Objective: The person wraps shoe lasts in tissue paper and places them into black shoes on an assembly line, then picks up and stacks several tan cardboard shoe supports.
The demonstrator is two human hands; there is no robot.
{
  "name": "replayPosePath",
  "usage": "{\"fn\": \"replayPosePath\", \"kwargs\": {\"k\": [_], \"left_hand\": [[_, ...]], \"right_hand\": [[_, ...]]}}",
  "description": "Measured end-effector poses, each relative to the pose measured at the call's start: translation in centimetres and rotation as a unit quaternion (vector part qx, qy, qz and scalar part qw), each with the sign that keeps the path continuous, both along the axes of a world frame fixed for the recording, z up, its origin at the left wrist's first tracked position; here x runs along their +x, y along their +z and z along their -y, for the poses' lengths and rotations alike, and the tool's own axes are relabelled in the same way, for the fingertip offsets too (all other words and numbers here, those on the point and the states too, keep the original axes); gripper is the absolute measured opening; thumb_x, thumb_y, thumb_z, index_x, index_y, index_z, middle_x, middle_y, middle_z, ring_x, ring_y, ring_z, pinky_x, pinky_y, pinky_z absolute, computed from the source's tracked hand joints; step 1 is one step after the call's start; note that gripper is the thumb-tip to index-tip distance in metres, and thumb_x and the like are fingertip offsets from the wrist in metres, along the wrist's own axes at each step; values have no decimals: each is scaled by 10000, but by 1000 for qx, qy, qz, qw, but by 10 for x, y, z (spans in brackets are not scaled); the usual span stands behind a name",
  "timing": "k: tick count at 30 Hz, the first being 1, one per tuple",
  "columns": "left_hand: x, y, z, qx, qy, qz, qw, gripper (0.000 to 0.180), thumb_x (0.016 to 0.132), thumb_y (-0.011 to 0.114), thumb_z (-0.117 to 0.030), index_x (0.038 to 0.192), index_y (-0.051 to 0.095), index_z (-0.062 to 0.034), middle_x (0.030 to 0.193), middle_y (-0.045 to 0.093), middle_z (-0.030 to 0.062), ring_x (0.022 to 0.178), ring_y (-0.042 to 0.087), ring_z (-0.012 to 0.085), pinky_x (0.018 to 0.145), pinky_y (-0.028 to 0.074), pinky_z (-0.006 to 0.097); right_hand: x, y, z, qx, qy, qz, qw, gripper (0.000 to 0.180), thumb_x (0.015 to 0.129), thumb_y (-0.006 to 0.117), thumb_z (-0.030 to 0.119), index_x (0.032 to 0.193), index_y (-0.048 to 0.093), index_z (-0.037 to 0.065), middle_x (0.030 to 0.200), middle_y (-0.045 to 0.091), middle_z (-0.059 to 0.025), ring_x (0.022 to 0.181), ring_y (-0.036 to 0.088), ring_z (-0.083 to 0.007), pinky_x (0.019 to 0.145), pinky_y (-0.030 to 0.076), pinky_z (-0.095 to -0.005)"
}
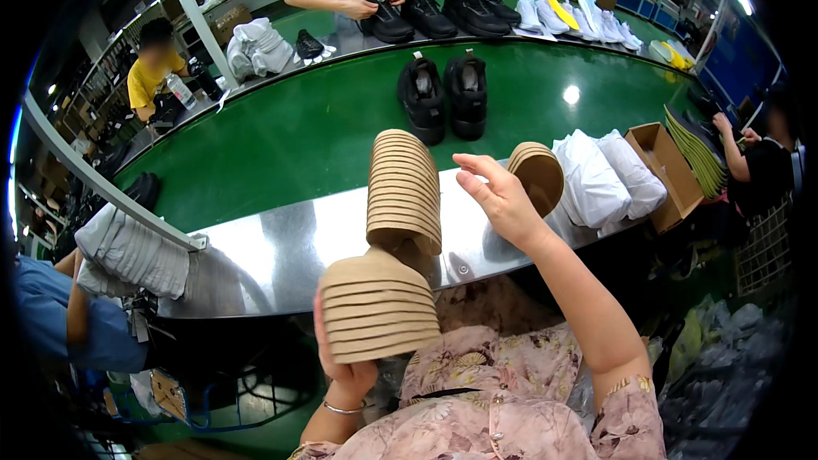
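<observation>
My left hand grips a nested stack of curved brown cardboard pieces from its left side and underneath, in front of the metal ledge. Just beyond it, a longer stack of the same arched cardboard pieces lies on the ledge, its near end almost meeting the held stack. My right hand is raised to the right of the long stack, fingers stretched out and holding nothing. Beside that hand, a shorter stack of cardboard pieces rests at the ledge's far side.
Behind the metal ledge runs a green conveyor belt carrying a pair of black shoes. White wrapped bundles and an open carton stand right. A metal post rises left. Across the belt, a co-worker's hands touch a black shoe.
</observation>
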State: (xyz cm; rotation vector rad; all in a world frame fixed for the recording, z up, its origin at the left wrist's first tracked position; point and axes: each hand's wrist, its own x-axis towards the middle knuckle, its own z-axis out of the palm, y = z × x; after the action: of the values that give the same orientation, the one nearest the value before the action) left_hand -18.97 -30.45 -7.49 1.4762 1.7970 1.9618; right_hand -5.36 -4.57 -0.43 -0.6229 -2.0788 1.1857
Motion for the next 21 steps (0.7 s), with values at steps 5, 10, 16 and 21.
{"fn": "replayPosePath", "kwargs": {"k": [5, 10, 16, 21], "left_hand": [[24, 10, -14, 142, -247, 427, 858, 524, 964, 329, -252, 1383, 213, 40, 1375, 356, 185, 1252, 382, 281, 1028, 330, 394], [8, 3, -39, -6, -27, -43, 999, 458, 934, 352, -66, 1346, 253, 108, 1365, 367, 214, 1230, 409, 305, 1028, 302, 377], [-2, -33, -53, -4, 54, -64, 996, 426, 946, 399, -134, 1330, 340, 41, 1426, 275, 208, 1307, 301, 310, 1061, 238, 375], [-4, -60, -62, 36, 1, 68, 997, 492, 933, 450, -79, 1388, 269, -33, 1440, 262, 159, 1306, 296, 279, 1052, 266, 364]], "right_hand": [[-9, -5, 8, -55, -12, -18, 998, 392, 920, 521, 264, 1184, 516, -26, 1155, 526, -88, 1045, 499, -156, 861, 413, -268], [-38, -8, -11, -17, -10, -47, 999, 567, 890, 516, 412, 1249, 451, -22, 1296, 422, -189, 1204, 423, -290, 959, 376, -333], [-91, -16, -50, -3, -37, 2, 999, 730, 874, 450, 542, 1335, 356, -16, 1386, 321, -232, 1308, 289, -324, 1065, 235, -354], [-108, -31, -62, -164, 77, 19, 983, 684, 847, 484, 575, 1170, 526, -27, 1127, 572, -182, 1084, 516, -241, 950, 369, -321]]}}
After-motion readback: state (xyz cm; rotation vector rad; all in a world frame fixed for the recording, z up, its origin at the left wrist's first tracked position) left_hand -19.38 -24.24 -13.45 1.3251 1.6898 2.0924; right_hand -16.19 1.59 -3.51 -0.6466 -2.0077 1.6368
